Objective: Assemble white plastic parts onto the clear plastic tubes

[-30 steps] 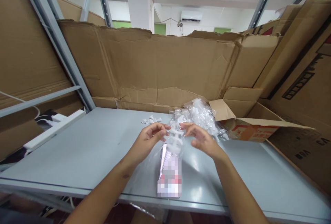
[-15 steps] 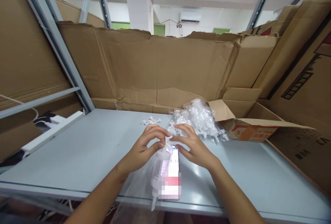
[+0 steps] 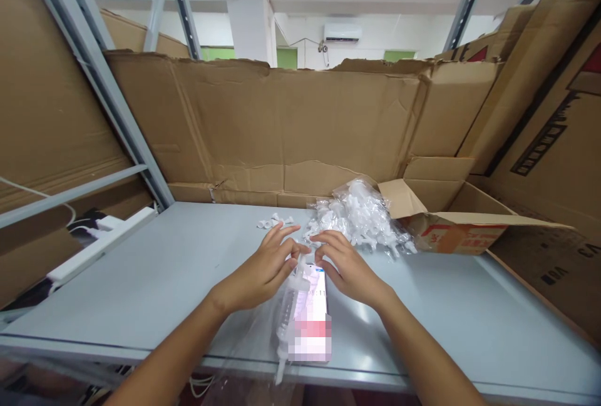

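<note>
A translucent syringe-like plastic tube (image 3: pixel 287 315) with a narrow tip hangs at a slant in front of me, a thin clear bag (image 3: pixel 248 343) around or beside it. Thumb and forefinger of my left hand (image 3: pixel 263 271) close on its top end; the other fingers are raised. My right hand (image 3: pixel 345 268) hovers just right of that end, fingers curved and apart, with nothing visible in them. Beneath the tube lies a lit phone (image 3: pixel 315 306), part of its screen pixelated. Beyond my hands are small white plastic pieces (image 3: pixel 268 223) and clear bags of white parts (image 3: pixel 366 215).
An open cardboard box (image 3: pixel 462 231) stands at the right of the grey tabletop (image 3: pixel 188 268). Tall cardboard (image 3: pixel 300 124) walls the back. A white power strip (image 3: pixel 103 246) runs along the left edge, beside a metal shelf post (image 3: pixel 117 106).
My left forefinger has lowered toward the tube's top while its other fingers lifted and spread. My right fingers have curled in slightly. The tube appears turned a little, showing more of its side.
</note>
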A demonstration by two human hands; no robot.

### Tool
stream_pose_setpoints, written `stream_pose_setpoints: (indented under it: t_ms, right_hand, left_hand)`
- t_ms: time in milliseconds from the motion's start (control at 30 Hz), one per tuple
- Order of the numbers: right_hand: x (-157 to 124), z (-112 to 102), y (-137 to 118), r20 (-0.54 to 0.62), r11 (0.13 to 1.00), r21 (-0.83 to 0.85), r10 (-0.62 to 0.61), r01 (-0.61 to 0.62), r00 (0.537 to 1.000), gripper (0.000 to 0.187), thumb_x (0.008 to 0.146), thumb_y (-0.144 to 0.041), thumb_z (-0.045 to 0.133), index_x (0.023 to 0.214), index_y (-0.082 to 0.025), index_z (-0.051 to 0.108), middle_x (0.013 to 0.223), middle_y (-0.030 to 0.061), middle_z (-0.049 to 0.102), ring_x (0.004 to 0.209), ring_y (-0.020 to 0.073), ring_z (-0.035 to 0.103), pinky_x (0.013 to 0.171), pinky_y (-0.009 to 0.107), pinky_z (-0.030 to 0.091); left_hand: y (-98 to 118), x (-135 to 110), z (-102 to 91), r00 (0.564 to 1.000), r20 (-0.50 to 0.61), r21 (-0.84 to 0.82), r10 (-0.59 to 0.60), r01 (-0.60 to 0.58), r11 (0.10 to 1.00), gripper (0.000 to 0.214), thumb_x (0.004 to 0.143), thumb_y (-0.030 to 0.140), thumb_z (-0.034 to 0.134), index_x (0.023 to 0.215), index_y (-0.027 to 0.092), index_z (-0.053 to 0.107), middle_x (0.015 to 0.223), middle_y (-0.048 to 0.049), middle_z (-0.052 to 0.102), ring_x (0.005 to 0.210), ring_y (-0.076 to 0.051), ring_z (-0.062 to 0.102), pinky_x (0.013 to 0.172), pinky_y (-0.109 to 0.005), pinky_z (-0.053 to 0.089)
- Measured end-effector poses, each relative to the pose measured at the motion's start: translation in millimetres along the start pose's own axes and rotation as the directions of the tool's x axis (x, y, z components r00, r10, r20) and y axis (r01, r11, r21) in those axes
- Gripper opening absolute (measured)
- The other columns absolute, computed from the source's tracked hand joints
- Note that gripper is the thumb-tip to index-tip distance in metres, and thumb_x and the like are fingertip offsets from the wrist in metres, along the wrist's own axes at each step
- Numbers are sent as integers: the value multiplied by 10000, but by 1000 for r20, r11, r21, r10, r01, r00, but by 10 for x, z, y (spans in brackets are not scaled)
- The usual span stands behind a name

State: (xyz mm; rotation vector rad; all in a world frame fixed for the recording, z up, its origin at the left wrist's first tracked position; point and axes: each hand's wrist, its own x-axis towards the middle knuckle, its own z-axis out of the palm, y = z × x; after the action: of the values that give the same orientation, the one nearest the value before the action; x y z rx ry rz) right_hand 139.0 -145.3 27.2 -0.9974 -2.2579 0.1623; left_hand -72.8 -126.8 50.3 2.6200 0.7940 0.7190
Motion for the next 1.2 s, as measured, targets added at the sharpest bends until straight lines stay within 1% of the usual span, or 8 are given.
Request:
stream_pose_setpoints:
  t_ms: [333,500,600,700,867,1000,1100,1200]
  right_hand:
    - [-11,-36,55,-68,934,329,172,-140,983,155,860,-248,420,973,-265,525,1221,60,464,1161,224,392,946,442,342]
    - [-7,95,144,176,503,771,421,-391,890,603,804,-373,523,1316,-313,210,1262,103,400,1042,208,506,854,426,427]
    - [-8,173,146,384,212,856,351,-472,854,669,757,-385,589,1317,-269,243,1198,111,447,981,196,542,865,429,417]
    - [-12,250,63,441,56,885,221,-463,870,722,693,-344,671,1302,-269,291,1119,86,503,967,190,551,880,409,393]
    - [1,331,-128,371,30,924,183,-382,910,620,660,-295,704,1214,-253,429,1079,68,561,943,193,566,875,376,377]
    - [21,287,-124,308,52,940,294,-337,905,479,702,-283,658,1150,-228,497,1073,70,591,953,212,568,864,368,385]
    - [33,220,-50,216,33,967,413,-251,885,452,708,-267,644,1137,-253,504,1118,52,584,996,211,552,881,349,379]
    - [41,168,5,130,-14,990,484,-141,866,493,726,-263,616,1187,-303,447,1136,28,581,1002,210,552,861,349,398]
  left_hand:
    - [-162,-47,66,987,-134,-161,-85,63,985,206,892,268,271,911,199,465,918,-57,575,1141,-196,406,1000,-424,250]
    - [-80,-2,-5,975,-205,-171,-83,48,984,163,891,249,296,848,192,443,884,-63,526,1070,-188,437,895,-367,361]
    - [7,76,-111,957,-291,-127,-7,-31,991,116,884,228,326,840,193,427,859,-54,505,1047,-181,444,891,-352,364]
    - [99,180,-212,909,-415,-56,50,-80,995,77,871,208,361,832,190,425,859,-50,502,1018,-178,462,869,-339,382]
    - [287,353,-272,837,-526,53,151,-144,988,74,853,186,413,825,192,481,919,-44,554,1052,-174,472,918,-351,373]
    - [336,332,-220,780,-625,-74,-29,-22,997,321,783,283,547,1094,261,470,1239,-53,453,1178,-205,394,975,-400,339]
    - [222,208,-132,833,-468,-387,-297,109,916,795,681,346,654,1324,321,189,1321,-94,387,1156,-235,433,922,-415,396]
    - [57,88,-8,908,-37,-633,-418,302,712,806,697,366,633,1350,269,171,1183,-130,532,968,-218,577,830,-395,460]
